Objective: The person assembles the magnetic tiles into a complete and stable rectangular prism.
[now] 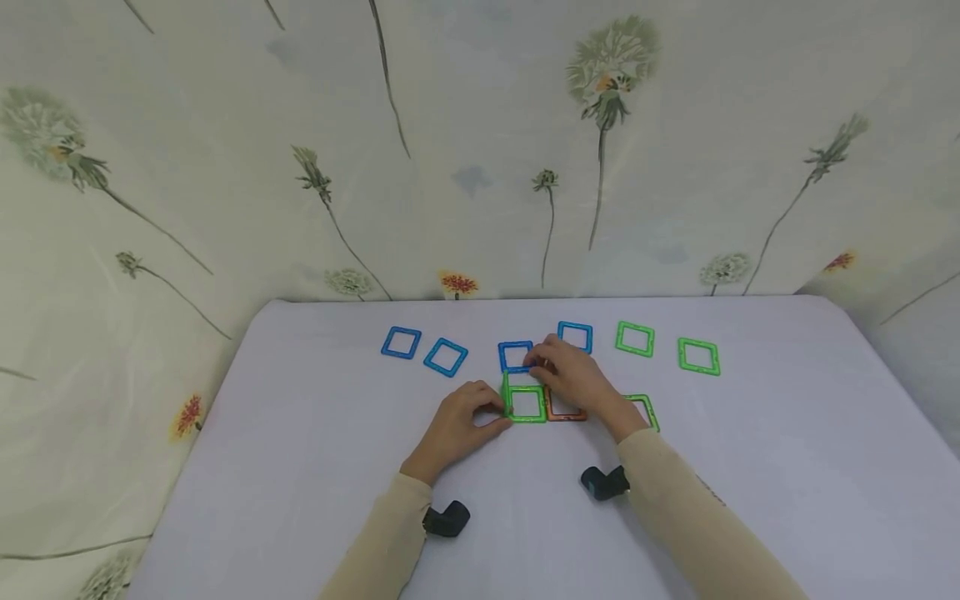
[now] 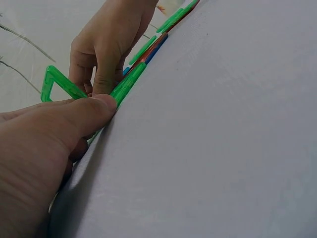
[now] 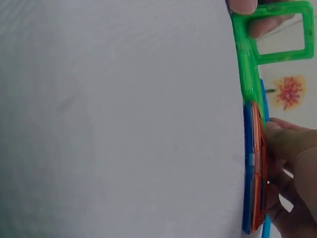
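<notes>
In the head view, my left hand is at the left edge of a flat green square magnetic tile. Its thumb and fingers pinch the lower corner of a second green tile, which stands upright along that edge. My right hand reaches over an orange square tile that adjoins the flat green one. Its fingertips grip the right side of a blue square tile just behind. In the right wrist view, a blue layer shows beneath the orange tile. The right forearm partly hides another green tile.
Two blue tiles lie at the back left. Another blue tile is behind the right hand, with two green tiles farther right. A white cloth covers the table, and a flowered curtain hangs behind.
</notes>
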Motion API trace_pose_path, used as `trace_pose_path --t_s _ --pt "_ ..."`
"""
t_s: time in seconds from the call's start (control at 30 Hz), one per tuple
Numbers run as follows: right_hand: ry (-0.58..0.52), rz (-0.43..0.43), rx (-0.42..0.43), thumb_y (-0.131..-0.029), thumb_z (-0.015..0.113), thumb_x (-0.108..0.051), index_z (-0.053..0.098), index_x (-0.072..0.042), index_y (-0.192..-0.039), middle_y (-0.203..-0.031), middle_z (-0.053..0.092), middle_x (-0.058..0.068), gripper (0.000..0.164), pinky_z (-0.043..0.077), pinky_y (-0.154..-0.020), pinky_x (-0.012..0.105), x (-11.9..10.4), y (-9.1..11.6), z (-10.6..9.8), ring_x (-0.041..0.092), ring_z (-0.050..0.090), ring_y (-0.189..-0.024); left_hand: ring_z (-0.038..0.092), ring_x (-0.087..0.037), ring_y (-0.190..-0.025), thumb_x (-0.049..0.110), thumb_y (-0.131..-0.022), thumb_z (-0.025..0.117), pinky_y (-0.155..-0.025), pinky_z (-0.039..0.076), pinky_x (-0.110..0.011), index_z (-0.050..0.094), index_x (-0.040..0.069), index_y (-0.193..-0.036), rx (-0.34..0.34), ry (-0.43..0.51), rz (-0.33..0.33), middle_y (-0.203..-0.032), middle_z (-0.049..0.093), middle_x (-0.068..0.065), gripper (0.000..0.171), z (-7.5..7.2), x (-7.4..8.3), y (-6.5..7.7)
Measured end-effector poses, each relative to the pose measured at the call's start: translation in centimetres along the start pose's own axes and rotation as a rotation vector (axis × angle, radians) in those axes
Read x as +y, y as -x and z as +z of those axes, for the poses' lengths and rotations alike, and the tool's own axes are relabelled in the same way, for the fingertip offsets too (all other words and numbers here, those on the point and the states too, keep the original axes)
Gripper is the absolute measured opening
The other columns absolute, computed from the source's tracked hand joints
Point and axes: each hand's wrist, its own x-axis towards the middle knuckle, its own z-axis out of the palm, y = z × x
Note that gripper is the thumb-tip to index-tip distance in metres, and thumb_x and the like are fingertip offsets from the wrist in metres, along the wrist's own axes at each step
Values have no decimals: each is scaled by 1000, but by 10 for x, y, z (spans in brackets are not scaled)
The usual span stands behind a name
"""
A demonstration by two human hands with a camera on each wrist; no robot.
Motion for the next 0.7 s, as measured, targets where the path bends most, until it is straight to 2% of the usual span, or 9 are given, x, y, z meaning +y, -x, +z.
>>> trace_pose_path --t_s 0.17,0.33,0.53,0.7 --pt "-53 -14 73 -95 57 -18 63 -17 -107 -113 54 0 13 51 -85 36 2 3 -1 17 57 -97 55 -2 -91 26 -81 74 -81 49 -18 66 23 -96 -3 -11 8 -94 62 12 17 0 1 0" --pt "-113 -48 145 -94 57 -18 63 -19 -105 -114 58 -4 12 52 -88 37 4 6 -1 16 58 -106 55 -1 -90 25 -81 75 -81 49 -18 66 23 -95 5 -13 -3 -93 62 12 17 -1 1 1" --pt "-122 -75 199 -95 57 -21 64 -16 -107 -111 61 -4 15 53 -84 34 2 8 -2 14 60 -102 55 1 -90 26 -80 75 -81 48 -17 66 24 -95 5 -13 -24 -92 61 14 17 0 1 1" --pt "-129 -87 237 -94 58 -21 64 -15 -107 -107 63 -5 16 53 -82 31 1 10 -2 11 60 -99 55 0 -90 25 -80 75 -81 48 -17 66 24 -94 7 -6 -14 -92 62 14 17 0 1 1"
